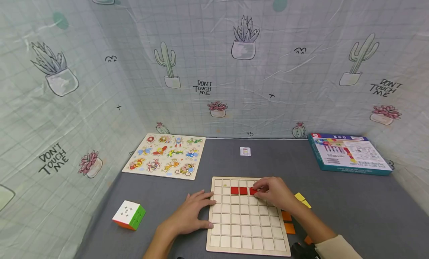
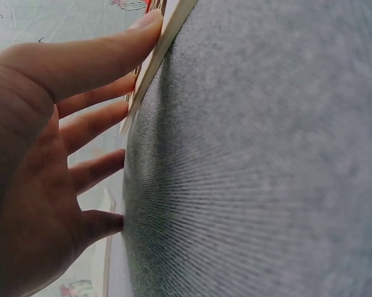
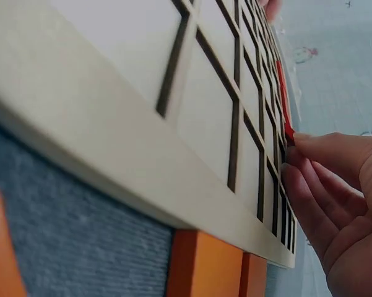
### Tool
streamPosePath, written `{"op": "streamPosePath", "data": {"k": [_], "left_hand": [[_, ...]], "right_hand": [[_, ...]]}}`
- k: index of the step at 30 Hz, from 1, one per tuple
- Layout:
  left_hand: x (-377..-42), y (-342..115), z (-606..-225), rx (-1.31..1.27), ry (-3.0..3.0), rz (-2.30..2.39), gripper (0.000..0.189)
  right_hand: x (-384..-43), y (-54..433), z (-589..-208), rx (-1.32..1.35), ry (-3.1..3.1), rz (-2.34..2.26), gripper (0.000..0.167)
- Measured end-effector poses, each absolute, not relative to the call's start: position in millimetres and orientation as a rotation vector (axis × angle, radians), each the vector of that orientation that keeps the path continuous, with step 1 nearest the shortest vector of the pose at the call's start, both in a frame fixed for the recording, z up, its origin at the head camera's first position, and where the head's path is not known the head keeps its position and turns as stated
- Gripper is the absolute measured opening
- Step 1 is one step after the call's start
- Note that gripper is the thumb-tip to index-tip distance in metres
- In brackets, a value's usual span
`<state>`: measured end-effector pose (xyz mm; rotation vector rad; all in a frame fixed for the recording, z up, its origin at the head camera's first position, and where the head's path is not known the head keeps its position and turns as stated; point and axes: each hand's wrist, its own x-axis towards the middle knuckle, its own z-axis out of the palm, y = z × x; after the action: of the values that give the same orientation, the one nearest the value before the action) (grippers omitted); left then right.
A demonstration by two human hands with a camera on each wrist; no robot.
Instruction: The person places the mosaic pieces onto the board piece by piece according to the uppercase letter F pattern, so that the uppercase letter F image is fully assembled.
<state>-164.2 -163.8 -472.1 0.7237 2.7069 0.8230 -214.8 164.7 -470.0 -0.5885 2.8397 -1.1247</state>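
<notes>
A light wooden grid board (image 1: 226, 229) lies flat on the dark table in the head view. Two red square tiles (image 1: 239, 191) sit side by side in its second row from the top. My right hand (image 1: 276, 192) pinches a third red tile (image 1: 253, 191) between thumb and fingers, at the cell just right of them; the right wrist view shows this red tile (image 3: 289, 132) at the fingertips. With fingers spread, my left hand (image 1: 191, 215) touches the board's left edge. In the left wrist view, the left thumb (image 2: 111, 59) lies against that edge.
Orange tiles (image 1: 289, 228) and yellow tiles (image 1: 299, 197) lie along the board's right side. A puzzle cube (image 1: 129, 215) stands at left, with an insect picture puzzle (image 1: 172, 161) behind it. A small printed card (image 1: 245, 151) and a flat box (image 1: 350, 153) lie farther back.
</notes>
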Motion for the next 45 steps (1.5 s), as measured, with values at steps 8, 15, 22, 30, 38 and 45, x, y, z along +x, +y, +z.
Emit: {"op": "streamPosePath", "data": {"k": [8, 15, 22, 30, 38, 45], "left_hand": [[-164.2, -164.0, -470.6, 0.718, 2.709, 0.829, 0.065], [-166.3, -165.4, -471.5, 0.696, 2.699, 0.830, 0.067], [-166.9, -166.5, -472.4, 0.709, 2.703, 0.824, 0.067], [-166.9, -166.6, -471.5, 0.725, 2.713, 0.835, 0.066], [-167.5, -166.4, -472.5, 0.724, 2.720, 0.825, 0.066], [-166.7, -165.8, -474.1, 0.724, 2.715, 0.821, 0.066]], "right_hand": [[-216.0, 160.3, -470.3, -0.587, 2.827, -1.126, 0.013], [-217.6, 155.8, -471.6, -0.551, 2.838, -1.095, 0.013], [-219.0, 154.0, -475.7, -0.588, 2.870, -1.091, 0.013], [-220.1, 153.0, -473.3, -0.592, 2.876, -1.079, 0.014], [-220.5, 153.5, -473.5, -0.600, 2.875, -1.079, 0.015], [-219.1, 153.6, -475.8, -0.578, 2.891, -1.063, 0.015]]}}
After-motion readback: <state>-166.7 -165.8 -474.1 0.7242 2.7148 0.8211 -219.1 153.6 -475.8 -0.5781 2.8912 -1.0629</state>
